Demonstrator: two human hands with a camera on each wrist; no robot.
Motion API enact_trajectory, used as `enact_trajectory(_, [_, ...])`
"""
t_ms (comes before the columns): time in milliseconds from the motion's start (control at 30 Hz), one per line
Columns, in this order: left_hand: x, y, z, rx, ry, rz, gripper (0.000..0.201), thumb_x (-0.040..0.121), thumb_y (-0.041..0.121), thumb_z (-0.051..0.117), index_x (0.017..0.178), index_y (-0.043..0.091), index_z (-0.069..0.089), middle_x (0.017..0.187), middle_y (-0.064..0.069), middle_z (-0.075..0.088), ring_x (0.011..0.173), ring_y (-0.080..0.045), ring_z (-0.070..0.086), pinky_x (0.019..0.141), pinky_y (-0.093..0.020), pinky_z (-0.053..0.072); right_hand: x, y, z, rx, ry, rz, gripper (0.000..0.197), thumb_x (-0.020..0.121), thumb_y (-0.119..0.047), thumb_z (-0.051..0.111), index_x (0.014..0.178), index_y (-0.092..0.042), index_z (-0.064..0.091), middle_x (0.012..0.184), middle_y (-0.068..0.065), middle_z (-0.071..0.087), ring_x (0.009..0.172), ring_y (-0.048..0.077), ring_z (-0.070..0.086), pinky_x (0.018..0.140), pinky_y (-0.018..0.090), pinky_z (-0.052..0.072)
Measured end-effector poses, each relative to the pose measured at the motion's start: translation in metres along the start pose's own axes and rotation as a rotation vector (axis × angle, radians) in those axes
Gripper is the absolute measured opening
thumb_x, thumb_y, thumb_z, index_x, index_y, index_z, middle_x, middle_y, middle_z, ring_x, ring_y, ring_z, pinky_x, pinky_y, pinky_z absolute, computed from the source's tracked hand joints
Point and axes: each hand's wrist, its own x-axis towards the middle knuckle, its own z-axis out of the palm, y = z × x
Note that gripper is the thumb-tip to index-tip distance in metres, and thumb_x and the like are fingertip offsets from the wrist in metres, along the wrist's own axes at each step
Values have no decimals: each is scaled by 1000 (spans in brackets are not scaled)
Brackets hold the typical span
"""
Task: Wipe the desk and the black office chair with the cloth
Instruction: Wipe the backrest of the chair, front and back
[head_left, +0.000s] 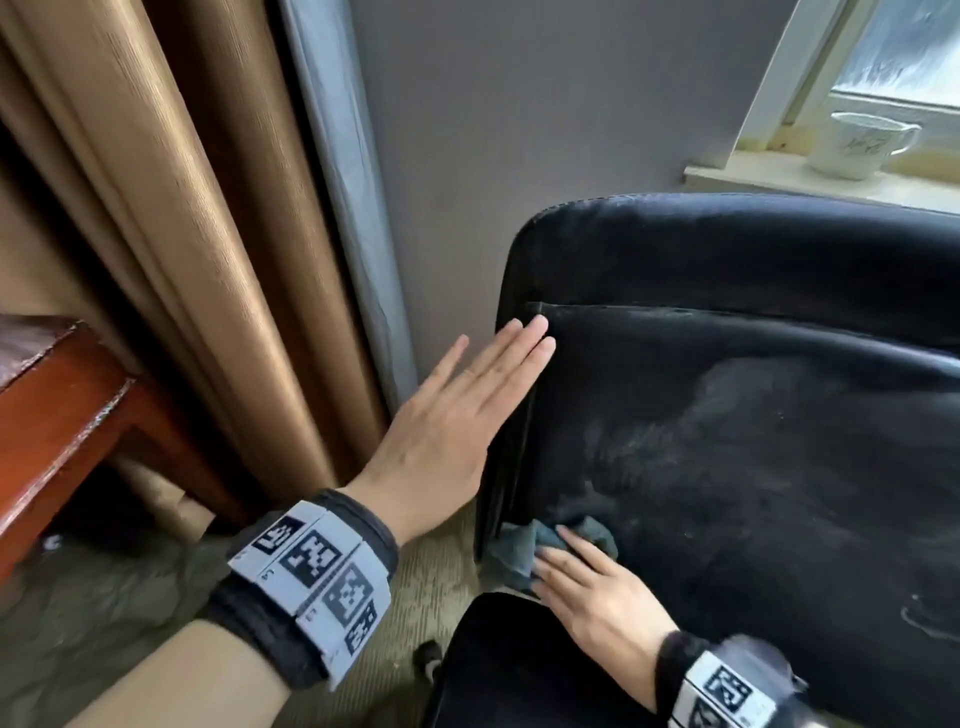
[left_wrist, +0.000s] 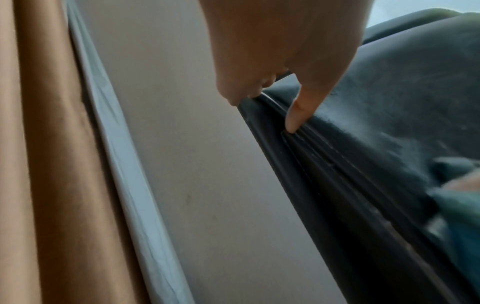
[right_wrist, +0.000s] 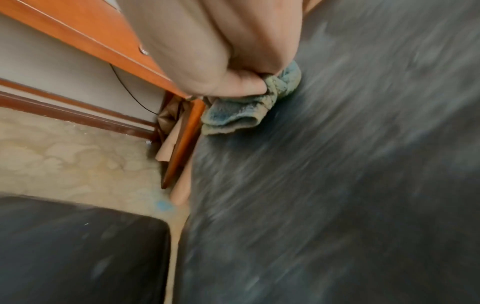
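The black office chair (head_left: 753, 441) fills the right of the head view, its dusty backrest facing me. My left hand (head_left: 498, 358) lies flat with straight fingers against the backrest's left edge; in the left wrist view the thumb tip (left_wrist: 296, 117) touches a seam of the chair (left_wrist: 389, 123). Lower down, my right hand (head_left: 587, 587) presses a bunched blue-grey cloth (head_left: 511, 556) onto the backrest's lower left corner. The right wrist view shows the thumb tucked into the cloth (right_wrist: 239, 115) on the blurred chair back (right_wrist: 337, 185). The reddish wooden desk (head_left: 57, 415) stands at the left.
A tan curtain (head_left: 182, 234) hangs between desk and chair, against a grey wall. A white cup (head_left: 857, 145) sits on the windowsill at the top right. The black seat (right_wrist: 78, 246) is below, over patterned carpet (head_left: 104, 623). A desk leg (right_wrist: 182, 144) stands close to the chair.
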Motion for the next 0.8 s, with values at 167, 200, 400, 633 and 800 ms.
enact_trajectory(167, [71, 3, -30, 105, 64, 30, 110, 69, 38, 78, 152, 19, 9, 160, -11, 3, 148, -23, 3, 117, -50, 8, 26, 95, -75, -131, 130, 42, 43, 86, -10, 34, 114, -6, 66, 128, 15, 58, 125, 32, 49, 111, 46, 21])
enact_trajectory(200, [92, 2, -38, 139, 12, 31, 114, 67, 45, 78, 152, 26, 4, 160, -10, -1, 148, -24, -1, 116, -52, 3, 23, 99, -75, -150, 107, 49, 45, 86, -10, 33, 119, -5, 62, 133, 16, 53, 129, 32, 41, 112, 46, 18])
enact_trajectory(400, [124, 0, -39, 135, -143, 4, 118, 65, 54, 77, 149, 39, -5, 154, -8, 15, 138, -27, 23, 117, -48, 10, -6, 57, -27, -146, -85, 99, 46, 94, -9, 25, 121, -8, 62, 121, 9, 64, 118, 27, 56, 113, 43, 11])
enact_trajectory(633, [113, 9, -31, 213, -117, -80, 143, 46, 46, 89, 149, 36, -10, 153, -10, 9, 137, -30, 17, 114, -43, 16, -11, 111, -86, -123, 157, 264, 45, 99, -7, 20, 122, -3, 58, 129, 15, 57, 126, 29, 44, 113, 43, 17])
enact_trajectory(800, [113, 13, -28, 206, -104, -128, 145, 43, 39, 91, 150, 37, -8, 153, -7, 10, 136, -28, 18, 111, -43, 23, -13, 85, -63, -50, 162, 379, 43, 104, -12, 13, 123, 1, 50, 147, 15, 29, 137, 29, 26, 115, 42, 12])
